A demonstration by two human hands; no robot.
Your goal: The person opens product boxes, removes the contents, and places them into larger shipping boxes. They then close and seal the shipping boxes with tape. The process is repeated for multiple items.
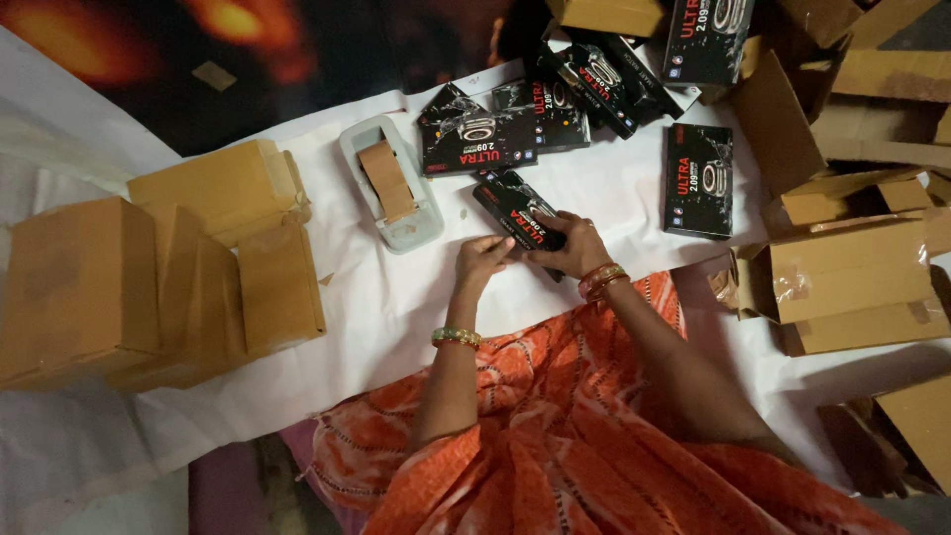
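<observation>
Near the middle of the frame, both hands hold one small black box [517, 212]. It is a long, thin cardboard product box with a shiny printed top. It lies slanted on the white sheet [396, 297] that covers the surface, and its far end points to the upper left.

The right hand [570, 246] lies over the near end of the box with the fingers curled around it. The left hand [482, 260] is just beside it, with the fingertips pinching at the same near end. I cannot tell if the flap there is open or shut, because the hands hide it.

The box looks light, I think, since it is small and made of thin card. It should feel stiff along the long sides but soft in the flat middle, so a hard squeeze could dent it. The shiny top may be a bit slippery. The best place to hold it looks like the two long edges, near the corners, where the card is strongest.

More black boxes [555, 109] like it lie in a pile at the top of the frame, and one more [698, 180] lies alone to the right. A tape dispenser [391, 183] with brown tape sits just left of the held box. Plain brown cartons [149, 267] stand at the left, and open ones [852, 277] at the right.
</observation>
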